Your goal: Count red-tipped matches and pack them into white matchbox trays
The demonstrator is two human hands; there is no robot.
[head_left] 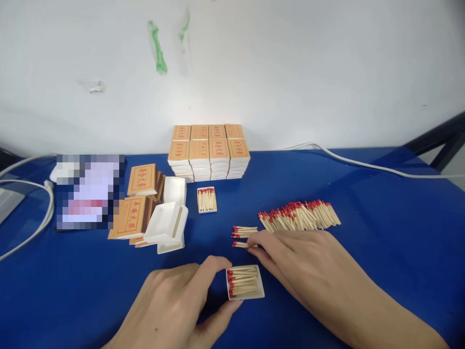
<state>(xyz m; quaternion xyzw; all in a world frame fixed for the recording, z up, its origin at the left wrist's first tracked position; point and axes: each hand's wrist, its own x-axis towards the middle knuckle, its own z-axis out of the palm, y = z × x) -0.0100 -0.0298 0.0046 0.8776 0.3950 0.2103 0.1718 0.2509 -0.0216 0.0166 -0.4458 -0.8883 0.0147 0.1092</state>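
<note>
My left hand [181, 295] pinches the left side of a small white matchbox tray [245, 281] partly filled with red-tipped matches, thumb below and fingers above. My right hand [305, 266] lies just right of that tray, its fingertips pinched on a few loose matches [244, 236] on the blue table. A long heap of loose matches [300, 215] lies just beyond the right hand. A second filled tray [207, 199] sits farther back.
A stack of closed orange matchboxes [209, 151] stands against the white wall. Orange sleeves [136, 203] and empty white trays [169, 223] are piled at the left. White cables [34, 213] run at the left and back right [363, 165]. A blurred patch covers something at the left.
</note>
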